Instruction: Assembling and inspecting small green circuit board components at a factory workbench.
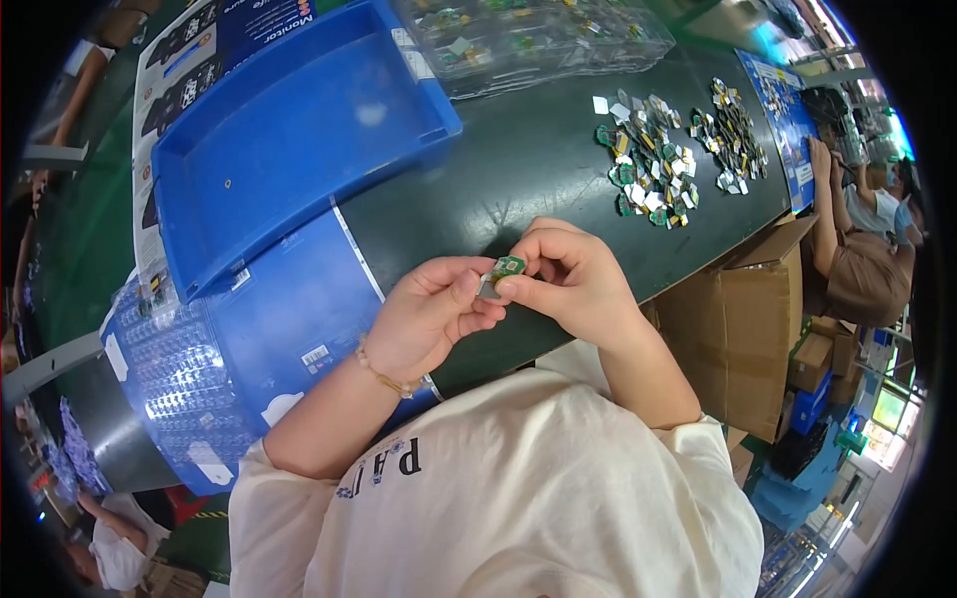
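Note:
Between my two hands, just over the table's near edge, is a small green circuit board [509,266] with a silvery flat piece [487,288] at its lower left. My left hand [439,304] pinches it from the left between thumb and fingers. From the right, my right hand [570,274] grips the board's edge with thumb and forefinger. Parts of the board are hidden behind my fingertips. Beyond my right hand lies a loose pile of similar small boards [653,164] with white, green and yellow parts.
A blue tray [309,130] stands at the left, with a tiny ring-like bit inside. Blue printed sheets and a clear blister tray [184,364] lie nearer. Clear trays of boards [538,45] stand at the back, a second pile [733,140] farther right. A cardboard box [733,329] adjoins the table; other people sit beyond.

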A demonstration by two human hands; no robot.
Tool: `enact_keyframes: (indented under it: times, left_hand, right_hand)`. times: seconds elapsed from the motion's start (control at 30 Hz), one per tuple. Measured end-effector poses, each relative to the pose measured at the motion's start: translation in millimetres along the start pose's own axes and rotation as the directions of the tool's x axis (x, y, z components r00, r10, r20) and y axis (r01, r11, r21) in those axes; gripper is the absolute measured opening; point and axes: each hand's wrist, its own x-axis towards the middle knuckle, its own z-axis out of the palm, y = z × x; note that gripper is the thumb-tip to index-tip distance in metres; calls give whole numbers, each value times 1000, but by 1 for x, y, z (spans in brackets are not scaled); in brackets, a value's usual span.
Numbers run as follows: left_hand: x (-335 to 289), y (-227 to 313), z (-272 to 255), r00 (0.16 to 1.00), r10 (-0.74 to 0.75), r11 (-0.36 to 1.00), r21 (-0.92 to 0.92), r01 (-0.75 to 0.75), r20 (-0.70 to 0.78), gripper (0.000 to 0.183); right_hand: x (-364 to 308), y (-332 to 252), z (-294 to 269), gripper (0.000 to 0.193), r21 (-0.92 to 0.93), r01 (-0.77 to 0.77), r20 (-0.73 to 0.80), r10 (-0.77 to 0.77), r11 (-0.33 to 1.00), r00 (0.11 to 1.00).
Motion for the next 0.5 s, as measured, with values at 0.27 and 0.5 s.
enact_keyframes:
  times: [0.27, 0.5]
  left_hand:
    - [0, -1, 1, 1000, 30, 999, -42, -30, -3, 24]
    - [0, -2, 1, 999, 33, 998, -45, -35, -36, 23]
  right_hand:
    - [1, -1, 0, 14, -51, 9, -45, -11, 999, 999]
    - [2, -2, 1, 14, -123, 10, -55, -17, 992, 998]
